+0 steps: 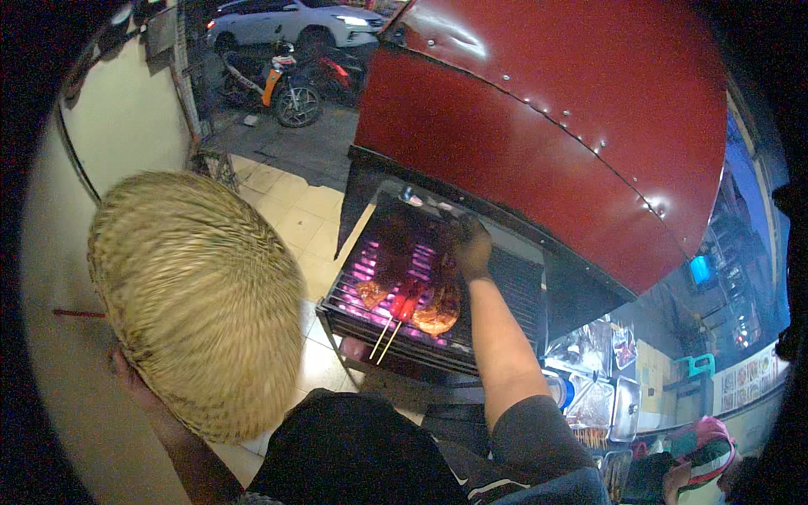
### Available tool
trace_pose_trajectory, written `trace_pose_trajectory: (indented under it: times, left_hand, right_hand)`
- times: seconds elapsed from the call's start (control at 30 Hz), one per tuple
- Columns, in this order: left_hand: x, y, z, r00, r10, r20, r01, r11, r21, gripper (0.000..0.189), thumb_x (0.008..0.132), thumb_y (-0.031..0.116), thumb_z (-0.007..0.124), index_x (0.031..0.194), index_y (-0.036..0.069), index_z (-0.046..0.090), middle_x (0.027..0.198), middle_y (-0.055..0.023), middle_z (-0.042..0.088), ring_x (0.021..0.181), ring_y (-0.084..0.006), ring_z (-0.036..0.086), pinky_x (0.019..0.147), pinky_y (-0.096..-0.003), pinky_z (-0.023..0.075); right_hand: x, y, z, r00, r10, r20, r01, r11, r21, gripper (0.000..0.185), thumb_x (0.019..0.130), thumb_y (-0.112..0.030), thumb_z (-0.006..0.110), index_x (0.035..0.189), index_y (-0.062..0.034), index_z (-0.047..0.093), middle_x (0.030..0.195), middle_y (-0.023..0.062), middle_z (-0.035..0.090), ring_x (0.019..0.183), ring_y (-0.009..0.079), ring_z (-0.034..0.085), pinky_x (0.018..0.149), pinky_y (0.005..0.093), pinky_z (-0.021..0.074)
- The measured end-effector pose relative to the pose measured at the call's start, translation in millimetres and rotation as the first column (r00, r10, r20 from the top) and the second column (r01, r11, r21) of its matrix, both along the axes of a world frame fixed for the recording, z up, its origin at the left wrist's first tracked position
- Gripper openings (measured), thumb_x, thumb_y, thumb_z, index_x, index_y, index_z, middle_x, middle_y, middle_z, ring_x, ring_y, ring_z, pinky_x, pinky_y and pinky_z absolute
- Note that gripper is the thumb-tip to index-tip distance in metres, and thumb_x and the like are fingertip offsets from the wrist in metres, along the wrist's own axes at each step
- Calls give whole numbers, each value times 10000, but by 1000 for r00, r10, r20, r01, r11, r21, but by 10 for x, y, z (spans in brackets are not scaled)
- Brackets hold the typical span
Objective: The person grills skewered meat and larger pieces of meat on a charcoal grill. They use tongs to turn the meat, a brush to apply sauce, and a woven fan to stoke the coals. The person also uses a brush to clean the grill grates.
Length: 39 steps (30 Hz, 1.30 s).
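My left hand (123,369) is at the lower left, shut on the rim of a large woven fan (202,303), blurred by motion. My right hand (473,246) reaches over the back of a charcoal grill (404,363); its fingers are dark and blurred, and whether they hold anything cannot be told. Towards the grill's front, two sticks of red skewered food (403,307) lie between a large browned piece of meat (437,312) on the right and a smaller piece (370,293) on the left. Coals glow purple beneath the grate.
A red metal hood (536,107) overhangs the grill's far side. Foil-lined trays (590,404) and a blue-lidded container (562,390) stand at the right. A person in a cap (701,448) is at the lower right. A motorcycle (284,85) and a car (297,22) are outside.
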<state>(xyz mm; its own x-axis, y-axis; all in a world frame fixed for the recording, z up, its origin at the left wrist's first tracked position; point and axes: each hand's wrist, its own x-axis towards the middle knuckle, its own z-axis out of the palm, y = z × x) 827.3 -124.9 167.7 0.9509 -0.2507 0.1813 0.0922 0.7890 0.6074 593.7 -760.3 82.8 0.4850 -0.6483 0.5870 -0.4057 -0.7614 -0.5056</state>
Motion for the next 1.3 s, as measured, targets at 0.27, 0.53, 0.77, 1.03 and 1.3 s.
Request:
trace_pose_trajectory:
  times: [0.27,0.53,0.77,1.03,1.3]
  left_hand:
    - [115,-354,108,999,-50,-13,51,914,403,436,1050,375,594,1307,23,583,1261,-113,657,1139,-211,619,1041,-382,473]
    - [125,-397,641,694,-495,522,661,726,-190,401,1115,337,412,1324,43,586,1236,-136,676,1149,-258,643,982,-431,523]
    - [-105,-1092,782,931,-354,82,341,929,141,281,1077,210,534,1265,13,603,1233,-111,676,1145,-209,636,1010,-377,495]
    - [-111,-774,910,910,-203,362,153,975,161,283,1038,211,628,1250,25,613,1274,-107,658,1159,-202,620,1029,-384,475]
    - [-584,-1306,870,941,-282,187,219,929,299,353,1050,275,590,1287,13,606,1320,-135,637,1176,-234,616,1030,-409,479]
  right_hand:
    - [572,635,352,981,126,-145,-70,937,342,335,869,-233,698,1180,-122,751,1165,224,736,1075,403,708,927,490,554]
    - [-272,2039,207,753,584,-302,-650,733,-201,283,815,-147,784,1065,-36,712,949,139,692,837,334,685,739,440,572]
    - [-1603,1548,523,889,3,458,-273,806,525,176,1017,-111,666,1142,6,708,997,75,723,797,104,670,714,253,555]
    - [-3725,1756,410,771,-549,324,315,770,555,169,992,-188,707,911,-42,681,741,-6,643,610,52,558,540,225,435]
    - [-4873,2081,-578,511,-762,-399,860,447,248,303,882,-261,722,995,18,757,879,254,740,817,413,725,768,458,549]
